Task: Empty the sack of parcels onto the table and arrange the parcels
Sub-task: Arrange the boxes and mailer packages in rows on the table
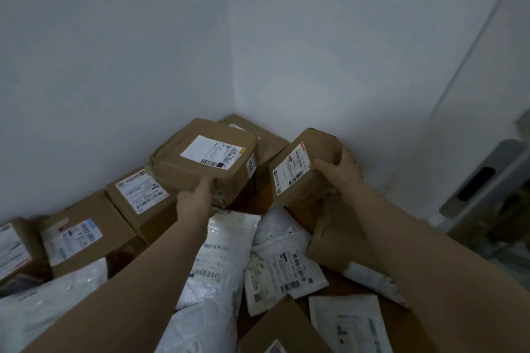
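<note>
**Head view: parcels piled in a room corner, listed left to right.**

- **Far left:** a labelled carton, cut by the frame edge, sits just beside a second labelled carton. A crumpled white plastic bag lies in front of both.
- **Next right:** a third carton stands near the left wall, label face up.
- **Centre left:** the left hand grips the near corner of a large brown box, fingers curled round its edge. The box is tilted and overlaps the third carton's far end. Whether it rests there or is lifted clear cannot be told. Behind it, a rear box sits in the corner where the walls meet.
- **Centre:** a long white mailer lies partly under the left forearm, and a second mailer with barcode labels lies just beside it. A cardboard flap enters at the bottom edge.
- **Centre right:** the right hand holds a small brown box, thumb on the labelled face and fingers wrapped round its far end. The box is tilted with its label towards the camera, and it is near the right wall.
- **Below the right forearm:** a plain brown box is partly covered by the arm, and a flat pale envelope lies nearer the camera.
- **Far right:** a blurred grey fixture.
</note>
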Action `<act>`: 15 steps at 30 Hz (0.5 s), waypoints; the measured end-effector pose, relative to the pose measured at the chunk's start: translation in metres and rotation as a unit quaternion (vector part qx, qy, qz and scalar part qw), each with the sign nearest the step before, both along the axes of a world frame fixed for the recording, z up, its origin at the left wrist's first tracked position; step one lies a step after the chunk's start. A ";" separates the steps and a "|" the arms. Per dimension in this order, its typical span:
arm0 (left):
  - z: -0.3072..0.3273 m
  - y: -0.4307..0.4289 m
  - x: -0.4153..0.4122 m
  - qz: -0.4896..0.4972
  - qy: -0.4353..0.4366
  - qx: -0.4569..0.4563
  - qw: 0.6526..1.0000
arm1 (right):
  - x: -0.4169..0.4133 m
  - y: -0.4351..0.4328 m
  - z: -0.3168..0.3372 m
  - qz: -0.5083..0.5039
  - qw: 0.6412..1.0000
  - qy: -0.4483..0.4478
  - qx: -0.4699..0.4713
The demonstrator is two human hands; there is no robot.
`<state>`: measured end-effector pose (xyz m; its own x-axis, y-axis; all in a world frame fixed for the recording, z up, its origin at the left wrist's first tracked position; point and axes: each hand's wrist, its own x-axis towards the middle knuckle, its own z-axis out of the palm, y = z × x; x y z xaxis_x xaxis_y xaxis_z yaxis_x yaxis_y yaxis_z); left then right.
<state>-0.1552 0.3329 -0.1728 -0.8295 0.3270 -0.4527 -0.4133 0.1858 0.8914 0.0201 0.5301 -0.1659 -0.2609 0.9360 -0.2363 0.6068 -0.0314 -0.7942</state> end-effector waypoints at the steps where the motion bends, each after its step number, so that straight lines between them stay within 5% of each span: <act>1: -0.005 -0.002 0.002 -0.023 0.045 -0.067 0.996 | 0.000 0.000 -0.004 -0.002 1.000 0.013 -0.006; 6: -0.027 -0.016 0.026 -0.217 0.305 -0.233 0.897 | -0.004 -0.008 -0.022 0.011 0.999 0.019 -0.025; 11: -0.053 -0.025 0.051 -0.543 0.430 -0.372 0.618 | -0.007 -0.009 -0.027 0.026 0.999 -0.015 -0.011; 15: -0.077 -0.025 0.063 -0.631 0.432 -0.397 0.507 | -0.004 0.000 -0.031 0.043 0.998 -0.038 -0.025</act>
<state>-0.0921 0.3081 -0.2499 -0.1872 0.8430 -0.5043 0.9631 0.2587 0.0749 0.0160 0.5297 -0.1965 -0.3190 0.8974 -0.3048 0.6669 -0.0159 -0.7449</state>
